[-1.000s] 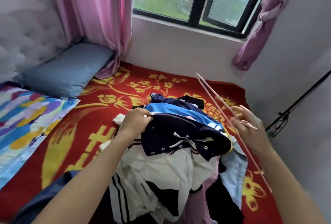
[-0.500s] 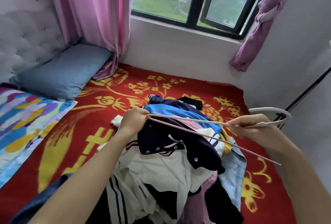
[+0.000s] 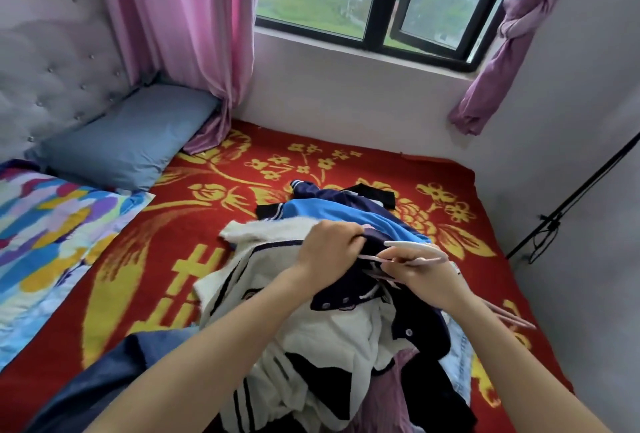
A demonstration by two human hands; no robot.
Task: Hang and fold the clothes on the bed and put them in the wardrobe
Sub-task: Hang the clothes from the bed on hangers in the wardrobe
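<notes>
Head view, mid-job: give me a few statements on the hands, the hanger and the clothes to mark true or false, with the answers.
1. The right hand holds the pink hanger. True.
2. The left hand lies flat and open on the red blanket. False: it grips the navy jacket on top of the clothes pile.
3. The navy jacket hangs in a wardrobe. False: it lies on the pile on the blanket.
4. A blue pillow lies by the headboard. True.
</notes>
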